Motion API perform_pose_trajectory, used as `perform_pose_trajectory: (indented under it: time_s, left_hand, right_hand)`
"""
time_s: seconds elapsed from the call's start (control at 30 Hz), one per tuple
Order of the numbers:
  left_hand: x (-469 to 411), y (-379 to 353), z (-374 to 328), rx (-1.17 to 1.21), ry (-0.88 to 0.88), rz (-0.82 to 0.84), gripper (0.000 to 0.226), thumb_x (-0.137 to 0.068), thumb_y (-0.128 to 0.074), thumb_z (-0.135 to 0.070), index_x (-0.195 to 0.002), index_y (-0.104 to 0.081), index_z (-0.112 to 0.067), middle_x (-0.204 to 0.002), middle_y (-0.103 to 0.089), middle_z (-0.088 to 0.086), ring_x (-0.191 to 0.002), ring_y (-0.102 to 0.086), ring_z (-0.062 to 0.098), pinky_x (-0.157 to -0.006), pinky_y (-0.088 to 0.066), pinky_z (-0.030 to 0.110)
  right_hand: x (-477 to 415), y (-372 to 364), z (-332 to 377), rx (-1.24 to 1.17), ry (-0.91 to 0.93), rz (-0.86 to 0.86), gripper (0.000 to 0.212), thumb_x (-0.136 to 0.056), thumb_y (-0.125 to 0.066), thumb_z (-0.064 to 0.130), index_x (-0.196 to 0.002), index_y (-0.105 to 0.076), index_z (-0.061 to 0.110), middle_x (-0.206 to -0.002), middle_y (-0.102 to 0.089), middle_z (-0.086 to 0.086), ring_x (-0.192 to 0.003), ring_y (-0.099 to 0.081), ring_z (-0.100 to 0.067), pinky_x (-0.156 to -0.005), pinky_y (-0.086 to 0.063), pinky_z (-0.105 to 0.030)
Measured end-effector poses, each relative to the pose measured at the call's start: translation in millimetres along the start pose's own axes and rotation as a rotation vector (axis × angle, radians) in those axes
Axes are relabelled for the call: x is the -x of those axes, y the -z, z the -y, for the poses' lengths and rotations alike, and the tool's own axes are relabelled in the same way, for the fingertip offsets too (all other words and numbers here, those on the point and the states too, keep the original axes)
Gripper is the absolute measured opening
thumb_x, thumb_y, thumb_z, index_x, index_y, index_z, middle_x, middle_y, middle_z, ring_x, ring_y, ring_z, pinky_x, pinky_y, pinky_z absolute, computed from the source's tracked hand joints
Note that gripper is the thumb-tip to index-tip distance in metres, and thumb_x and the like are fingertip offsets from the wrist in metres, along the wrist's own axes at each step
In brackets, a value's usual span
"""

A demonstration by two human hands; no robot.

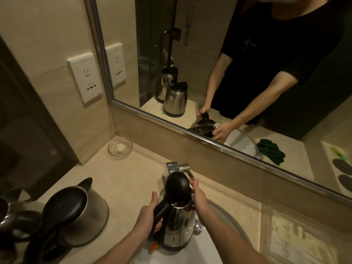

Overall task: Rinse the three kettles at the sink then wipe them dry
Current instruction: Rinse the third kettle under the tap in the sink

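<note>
A steel kettle (178, 225) with a black handle and its black lid flipped up is held over the white sink (207, 248), just below the chrome tap (177, 167). My left hand (147, 216) is shut on the kettle's handle. My right hand (199, 199) rests against the kettle's rim and body on the right side, fingers near the tap lever. A second steel kettle (80, 212) with its lid shut stands on the counter to the left. A third kettle (9, 212) is partly cut off at the far left edge.
A glass soap dish (120, 147) sits in the counter's back left corner. A socket plate (84, 79) is on the left wall. The mirror (209, 73) runs behind the tap and reflects a green cloth (270, 151). A laminated sheet (297, 239) lies on the right counter.
</note>
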State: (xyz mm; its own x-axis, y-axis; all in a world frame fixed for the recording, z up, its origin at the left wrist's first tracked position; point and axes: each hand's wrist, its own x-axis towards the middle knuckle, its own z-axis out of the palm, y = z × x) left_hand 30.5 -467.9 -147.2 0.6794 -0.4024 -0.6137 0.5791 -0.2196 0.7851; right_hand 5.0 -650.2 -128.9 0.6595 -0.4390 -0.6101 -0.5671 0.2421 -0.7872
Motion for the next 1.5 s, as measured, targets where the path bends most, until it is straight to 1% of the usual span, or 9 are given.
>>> perform_pose_trajectory:
  time_s: [0.17,0.33,0.43,0.57,0.77,0.93,1.03,1.27,1.5]
  left_hand:
    - [0,1,2,-0.001,0.010,-0.026,0.074,-0.077,-0.031,-0.077,-0.056,-0.055,-0.010,-0.044,-0.045,0.006,-0.035,-0.041,0.018,-0.042,-0.035,0.024]
    - [-2,-1,3,0.008,0.018,-0.029,0.075,-0.076,-0.031,-0.078,-0.055,-0.056,-0.011,-0.046,-0.046,0.007,-0.036,-0.041,0.019,-0.042,-0.035,0.024]
    - [-2,-2,2,0.005,0.012,-0.023,0.075,-0.075,-0.030,-0.079,-0.052,-0.056,-0.013,-0.046,-0.046,0.007,-0.036,-0.041,0.019,-0.043,-0.034,0.024]
    - [-2,-3,3,0.008,0.006,-0.012,0.075,-0.078,-0.030,-0.078,-0.054,-0.058,-0.013,-0.047,-0.046,0.006,-0.037,-0.041,0.019,-0.043,-0.034,0.024]
    - [-3,-4,2,0.009,0.010,-0.023,0.074,-0.077,-0.031,-0.078,-0.055,-0.057,-0.012,-0.048,-0.046,0.007,-0.037,-0.041,0.019,-0.043,-0.034,0.024]
    - [-2,-5,3,0.022,0.015,-0.013,0.074,-0.077,-0.031,-0.078,-0.055,-0.057,-0.013,-0.048,-0.046,0.006,-0.037,-0.040,0.018,-0.043,-0.032,0.023]
    - [-3,-5,4,0.017,0.012,-0.014,0.075,-0.076,-0.030,-0.079,-0.055,-0.057,-0.013,-0.047,-0.045,0.007,-0.037,-0.040,0.019,-0.043,-0.033,0.024]
    - [-1,-1,7,0.040,-0.003,-0.020,0.075,-0.077,-0.033,-0.078,-0.058,-0.057,-0.010,-0.046,-0.045,0.007,-0.036,-0.040,0.018,-0.042,-0.033,0.023]
    - [-3,2,10,0.047,0.015,-0.018,0.078,-0.076,-0.033,-0.081,-0.059,-0.058,-0.009,-0.047,-0.046,0.008,-0.036,-0.040,0.019,-0.042,-0.033,0.023]
  right_hand:
    - [-1,3,2,0.007,0.011,-0.009,0.058,-0.096,-0.018,0.064,-0.140,-0.045,0.037,-0.144,-0.045,-0.010,-0.132,-0.040,-0.033,-0.100,-0.041,-0.049]
    - [-4,5,3,0.026,0.000,-0.010,0.060,-0.092,-0.019,0.069,-0.137,-0.047,0.041,-0.146,-0.043,-0.010,-0.133,-0.039,-0.033,-0.104,-0.038,-0.053]
    - [-2,6,7,0.018,-0.016,0.000,0.058,-0.095,-0.018,0.065,-0.139,-0.046,0.039,-0.142,-0.046,-0.010,-0.122,-0.047,-0.030,-0.080,-0.050,-0.039]
    - [-4,8,9,0.036,-0.020,-0.009,0.058,-0.095,-0.017,0.066,-0.139,-0.046,0.040,-0.143,-0.045,-0.011,-0.127,-0.045,-0.032,-0.085,-0.044,-0.041]
    - [-3,10,12,0.046,-0.031,-0.006,0.058,-0.095,-0.016,0.064,-0.140,-0.044,0.040,-0.146,-0.041,-0.012,-0.121,-0.047,-0.030,-0.062,-0.046,-0.031]
    - [-2,11,13,0.033,-0.033,0.019,0.058,-0.096,-0.016,0.064,-0.140,-0.044,0.038,-0.139,-0.049,-0.012,-0.110,-0.050,-0.026,-0.062,-0.045,-0.032]
    - [-1,12,14,0.007,-0.029,0.041,0.059,-0.096,-0.016,0.063,-0.141,-0.043,0.036,-0.140,-0.048,-0.012,-0.125,-0.045,-0.032,-0.078,-0.044,-0.040]
    - [-2,12,9,0.000,0.003,0.055,0.061,-0.095,-0.016,0.063,-0.142,-0.042,0.034,-0.144,-0.045,-0.013,-0.136,-0.037,-0.033,-0.107,-0.029,-0.050]
    - [7,8,8,-0.029,0.003,0.081,0.063,-0.096,-0.018,0.061,-0.144,-0.040,0.028,-0.148,-0.040,-0.014,-0.136,-0.036,-0.033,-0.106,-0.031,-0.047]
